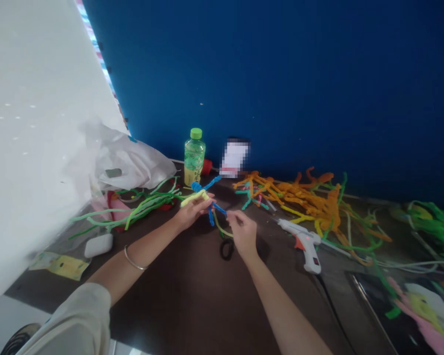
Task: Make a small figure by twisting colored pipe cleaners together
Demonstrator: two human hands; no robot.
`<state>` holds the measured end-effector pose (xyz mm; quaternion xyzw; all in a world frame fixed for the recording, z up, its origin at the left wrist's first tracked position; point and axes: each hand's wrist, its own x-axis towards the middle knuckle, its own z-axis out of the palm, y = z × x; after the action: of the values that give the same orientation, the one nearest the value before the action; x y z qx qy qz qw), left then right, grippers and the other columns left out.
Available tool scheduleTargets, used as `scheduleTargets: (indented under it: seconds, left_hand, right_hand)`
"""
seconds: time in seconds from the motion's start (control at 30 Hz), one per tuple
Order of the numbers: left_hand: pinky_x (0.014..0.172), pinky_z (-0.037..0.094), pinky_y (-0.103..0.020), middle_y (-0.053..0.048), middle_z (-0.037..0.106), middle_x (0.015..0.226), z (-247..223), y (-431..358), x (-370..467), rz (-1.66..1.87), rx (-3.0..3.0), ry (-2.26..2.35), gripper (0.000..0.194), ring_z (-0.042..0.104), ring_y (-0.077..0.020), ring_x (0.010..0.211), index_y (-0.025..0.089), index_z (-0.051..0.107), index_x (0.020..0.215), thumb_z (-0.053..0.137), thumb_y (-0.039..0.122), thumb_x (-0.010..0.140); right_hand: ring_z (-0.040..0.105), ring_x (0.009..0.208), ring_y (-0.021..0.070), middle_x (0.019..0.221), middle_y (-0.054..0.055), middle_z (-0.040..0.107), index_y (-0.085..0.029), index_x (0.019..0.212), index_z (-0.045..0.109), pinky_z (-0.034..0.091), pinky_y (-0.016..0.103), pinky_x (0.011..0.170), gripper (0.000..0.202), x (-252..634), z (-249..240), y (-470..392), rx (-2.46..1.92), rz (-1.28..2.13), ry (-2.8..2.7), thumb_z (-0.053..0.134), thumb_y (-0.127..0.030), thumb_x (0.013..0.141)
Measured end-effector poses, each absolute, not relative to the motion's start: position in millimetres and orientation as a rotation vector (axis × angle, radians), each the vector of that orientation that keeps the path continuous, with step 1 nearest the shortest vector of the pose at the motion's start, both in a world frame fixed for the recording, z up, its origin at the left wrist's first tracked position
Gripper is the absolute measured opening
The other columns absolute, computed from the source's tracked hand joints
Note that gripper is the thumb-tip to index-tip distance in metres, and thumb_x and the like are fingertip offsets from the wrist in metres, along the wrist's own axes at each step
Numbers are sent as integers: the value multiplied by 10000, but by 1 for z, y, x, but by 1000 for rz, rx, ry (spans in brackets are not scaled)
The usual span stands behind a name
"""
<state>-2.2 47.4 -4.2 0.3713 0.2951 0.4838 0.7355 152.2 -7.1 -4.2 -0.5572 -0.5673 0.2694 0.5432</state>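
Note:
Over the middle of the dark table, my left hand (pixel 193 213) is closed around a figure of blue and pale yellow pipe cleaners (pixel 206 189). One blue length rises up to the right from it and others hang below. My right hand (pixel 243 230) pinches the tip of a blue strand that stretches across from the figure. A thin yellow-green stem (pixel 220 228) hangs down between the hands. Beneath it on the table lies a black ring-shaped band (pixel 227 249), close to my right hand. Fine details of the figure are hidden by my fingers.
A glue gun (pixel 306 241) lies right of my hands, its black cord running forward. Orange pipe cleaners (pixel 299 192) are heaped behind it, green ones (pixel 136 209) left. A green-capped bottle (pixel 195 158), phone (pixel 235 158), white case (pixel 98 245) and plastic bag (pixel 133 160) surround the work.

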Motion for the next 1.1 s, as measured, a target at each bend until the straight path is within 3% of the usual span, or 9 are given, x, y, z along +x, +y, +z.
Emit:
scheduleTargets:
  seconds: [0.1, 0.3, 0.4, 0.5, 0.6, 0.73, 0.9, 1.1]
  left_hand:
    - [705, 458, -256, -39, 636, 824, -5, 47, -1, 1075, 827, 653, 331, 586, -114, 726, 144, 599, 913, 702, 266, 623]
    - [686, 454, -255, -24, 637, 803, -4, 47, -1, 1039, 825, 641, 333, 587, -105, 681, 150, 602, 922, 699, 268, 626]
    - [704, 452, -267, -27, 641, 814, -4, 48, -2, 1060, 795, 660, 337, 590, -106, 676, 146, 606, 910, 708, 267, 613]
    - [716, 452, -273, -26, 640, 823, -5, 50, -3, 1091, 773, 668, 323, 593, -103, 676, 145, 607, 898, 706, 267, 616]
    - [705, 453, -266, -30, 637, 829, -6, 50, -4, 1079, 785, 658, 326, 591, -98, 669, 142, 606, 904, 705, 266, 619]
    - [690, 453, -252, -31, 634, 820, -5, 50, -5, 1069, 801, 646, 313, 588, -92, 658, 133, 606, 900, 699, 258, 629]
    - [703, 454, -257, -33, 630, 834, -4, 49, -5, 1066, 794, 645, 312, 592, -102, 682, 139, 601, 913, 691, 259, 640]
    - [712, 448, -263, -30, 630, 842, -5, 49, -3, 1103, 804, 661, 323, 590, -104, 693, 154, 598, 919, 697, 272, 635]
  right_hand:
    - [357, 404, 74, 444, -44, 421, -162, 523, 517, 279, 219, 415, 364, 152, -4, -4, -1251, 1027, -1109, 572, -460, 726]
    - [300, 382, 38, 531, -34, 459, -162, 551, 472, 262, 201, 380, 342, 149, 2, -3, -964, 1583, -843, 629, -437, 680]
    - [403, 417, 65, 577, -24, 501, -169, 684, 528, 325, 205, 395, 270, 147, 1, -5, -1032, 1392, -878, 592, -429, 719]
    - [544, 570, 112, 707, 5, 579, -194, 890, 567, 448, 244, 517, 233, 146, -2, -7, -1149, 875, -1054, 592, -371, 740]
    - [591, 772, 162, 848, 50, 625, -200, 884, 618, 486, 316, 721, 164, 146, -4, -10, -1172, 410, -1370, 602, -281, 743]
    - [610, 820, 179, 864, 62, 665, -202, 897, 650, 474, 338, 794, 149, 147, -6, -12, -1178, 88, -1525, 569, -217, 773]
    - [632, 736, 185, 806, 59, 679, -202, 823, 671, 497, 335, 735, 144, 149, -8, -12, -1267, 186, -1457, 566, -286, 773]
    - [537, 435, 121, 526, 10, 605, -162, 709, 639, 448, 242, 437, 241, 148, -8, -6, -1323, 885, -1104, 591, -398, 724]
